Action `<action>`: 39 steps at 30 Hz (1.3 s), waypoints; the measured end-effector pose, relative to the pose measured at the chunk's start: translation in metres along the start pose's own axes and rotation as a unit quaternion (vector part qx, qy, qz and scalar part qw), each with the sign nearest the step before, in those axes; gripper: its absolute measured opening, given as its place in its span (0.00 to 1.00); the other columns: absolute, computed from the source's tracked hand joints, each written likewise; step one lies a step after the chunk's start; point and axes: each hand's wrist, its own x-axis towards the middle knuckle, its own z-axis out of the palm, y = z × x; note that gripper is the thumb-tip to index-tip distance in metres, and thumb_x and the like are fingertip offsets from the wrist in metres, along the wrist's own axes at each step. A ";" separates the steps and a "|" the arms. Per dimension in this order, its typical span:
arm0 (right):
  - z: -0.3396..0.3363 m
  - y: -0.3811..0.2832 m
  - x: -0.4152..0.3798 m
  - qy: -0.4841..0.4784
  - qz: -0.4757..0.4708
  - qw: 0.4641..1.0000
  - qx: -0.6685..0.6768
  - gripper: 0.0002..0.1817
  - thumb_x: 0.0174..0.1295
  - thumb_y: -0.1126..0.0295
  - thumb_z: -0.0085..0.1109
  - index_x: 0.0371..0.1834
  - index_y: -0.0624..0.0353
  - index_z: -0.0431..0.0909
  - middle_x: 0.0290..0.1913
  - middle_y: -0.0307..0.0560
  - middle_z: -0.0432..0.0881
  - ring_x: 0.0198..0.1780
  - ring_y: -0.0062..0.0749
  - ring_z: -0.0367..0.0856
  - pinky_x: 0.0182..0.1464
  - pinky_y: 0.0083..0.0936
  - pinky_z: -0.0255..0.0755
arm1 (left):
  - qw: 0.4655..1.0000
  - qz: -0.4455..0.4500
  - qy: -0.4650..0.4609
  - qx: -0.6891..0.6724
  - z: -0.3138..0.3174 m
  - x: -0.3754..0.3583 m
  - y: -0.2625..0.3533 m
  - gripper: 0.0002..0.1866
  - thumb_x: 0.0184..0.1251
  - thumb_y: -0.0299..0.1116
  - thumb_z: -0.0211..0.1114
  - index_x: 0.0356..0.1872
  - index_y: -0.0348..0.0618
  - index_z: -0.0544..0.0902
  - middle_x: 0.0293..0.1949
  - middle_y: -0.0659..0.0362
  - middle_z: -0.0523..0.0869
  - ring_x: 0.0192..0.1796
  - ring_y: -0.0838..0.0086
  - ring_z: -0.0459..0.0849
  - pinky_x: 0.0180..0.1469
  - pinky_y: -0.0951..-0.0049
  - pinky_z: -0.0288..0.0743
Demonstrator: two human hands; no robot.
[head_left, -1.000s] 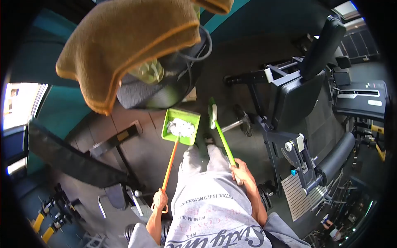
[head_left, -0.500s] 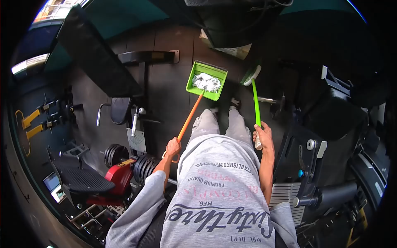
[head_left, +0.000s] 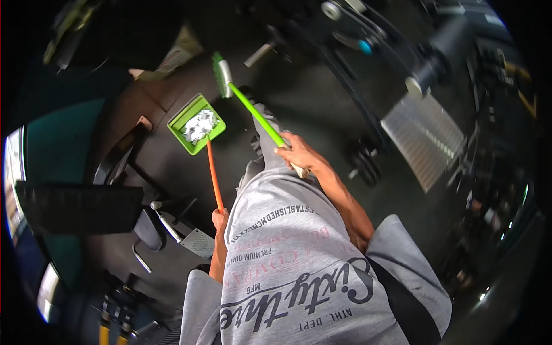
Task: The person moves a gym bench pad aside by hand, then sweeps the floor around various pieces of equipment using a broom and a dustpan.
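My left hand (head_left: 219,219) is wrapped round the orange handle (head_left: 214,178) of a green dustpan (head_left: 195,110). Crumpled white paper (head_left: 200,126) lies in the pan, which hangs at the upper left of my legs. In my right hand (head_left: 296,153) is the end of a broom's bright green stick (head_left: 256,115). The broom head (head_left: 223,75), with green bristles and a white edge, is just right of and above the dustpan, apart from it.
Gym machines surround me: a black padded bench (head_left: 80,208) at the left, a ribbed metal footplate (head_left: 426,138) at the right and weight plates (head_left: 365,161) on the dark floor. A black bulky object (head_left: 126,34) stands at the upper left.
The view has turned, so the machines appear swung round to the left. The broom and dustpan now appear further left, with their heads closer together. Both hands keep their hold.
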 end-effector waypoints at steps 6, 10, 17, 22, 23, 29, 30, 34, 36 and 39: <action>0.000 0.102 -0.084 0.033 0.002 0.999 -0.007 0.32 0.63 0.68 0.61 0.68 0.66 0.62 0.23 0.42 0.76 0.18 0.23 0.73 0.21 0.26 0.71 | 0.997 0.068 -0.020 0.015 0.014 -0.008 -0.047 0.17 0.55 0.41 0.69 0.33 0.33 0.85 0.25 0.50 0.85 0.29 0.65 0.84 0.36 0.63 0.76; -0.015 0.130 -0.137 0.075 0.021 0.983 -0.166 0.30 0.61 0.63 0.60 0.64 0.66 0.65 0.39 0.59 0.83 0.34 0.44 0.83 0.40 0.36 0.77 | 0.991 0.114 -0.067 -0.009 0.036 0.030 -0.087 0.19 0.54 0.44 0.69 0.29 0.33 0.86 0.22 0.52 0.85 0.27 0.66 0.84 0.35 0.63 0.75; -0.060 0.208 -0.198 0.115 0.044 0.957 -0.264 0.28 0.61 0.64 0.58 0.60 0.72 0.67 0.49 0.68 0.81 0.53 0.59 0.80 0.56 0.44 0.73 | 0.996 0.050 -0.032 0.061 0.069 -0.051 -0.014 0.17 0.57 0.41 0.67 0.24 0.33 0.84 0.21 0.52 0.84 0.26 0.67 0.84 0.33 0.67 0.76; -0.121 0.290 -0.245 0.139 0.079 0.954 -0.255 0.26 0.60 0.66 0.58 0.60 0.70 0.69 0.51 0.68 0.79 0.55 0.59 0.77 0.58 0.44 0.71 | 0.992 -0.014 -0.031 -0.123 0.127 -0.121 0.019 0.10 0.58 0.30 0.64 0.20 0.39 0.80 0.17 0.61 0.77 0.18 0.77 0.74 0.22 0.75 0.66; -0.135 0.309 -0.257 0.141 0.073 0.960 -0.233 0.25 0.60 0.67 0.57 0.59 0.70 0.69 0.50 0.68 0.80 0.54 0.59 0.78 0.57 0.45 0.72 | 0.991 -0.013 -0.035 -0.130 0.137 -0.135 0.017 0.10 0.58 0.29 0.64 0.20 0.39 0.79 0.17 0.61 0.77 0.18 0.78 0.74 0.22 0.75 0.66; -0.196 0.422 -0.284 0.227 0.031 0.946 -0.229 0.25 0.58 0.72 0.55 0.61 0.68 0.70 0.39 0.66 0.83 0.42 0.61 0.82 0.47 0.49 0.76 | 0.998 0.027 -0.032 -0.044 0.183 -0.202 0.035 0.10 0.59 0.30 0.64 0.19 0.38 0.79 0.16 0.62 0.76 0.17 0.79 0.72 0.21 0.76 0.64; -0.205 0.433 -0.276 0.237 0.037 0.943 -0.232 0.28 0.57 0.72 0.57 0.63 0.69 0.67 0.38 0.65 0.83 0.42 0.60 0.83 0.46 0.49 0.76 | 0.998 0.024 -0.028 -0.046 0.189 -0.206 0.038 0.11 0.59 0.30 0.63 0.20 0.38 0.79 0.16 0.62 0.76 0.16 0.78 0.71 0.20 0.76 0.63; -0.226 0.453 -0.240 0.257 0.082 0.927 -0.262 0.42 0.52 0.73 0.63 0.70 0.74 0.55 0.36 0.62 0.85 0.39 0.56 0.85 0.44 0.46 0.79 | 0.998 0.040 -0.008 0.048 0.208 -0.228 0.053 0.12 0.57 0.36 0.65 0.25 0.34 0.83 0.17 0.58 0.80 0.20 0.73 0.79 0.26 0.70 0.71; -0.232 0.470 -0.197 0.306 0.076 0.912 -0.263 0.41 0.53 0.73 0.62 0.70 0.76 0.54 0.37 0.63 0.85 0.39 0.57 0.85 0.44 0.45 0.80 | 0.992 0.052 -0.003 0.118 0.216 -0.230 0.060 0.14 0.56 0.37 0.65 0.31 0.33 0.85 0.20 0.54 0.82 0.22 0.69 0.83 0.29 0.67 0.75; -0.241 0.478 -0.124 0.326 0.111 0.910 -0.230 0.39 0.55 0.76 0.57 0.69 0.79 0.51 0.38 0.67 0.83 0.43 0.57 0.85 0.45 0.42 0.81 | 0.978 0.060 -0.013 0.201 0.220 -0.260 0.106 0.16 0.55 0.36 0.63 0.40 0.37 0.86 0.27 0.46 0.86 0.32 0.59 0.88 0.38 0.61 0.79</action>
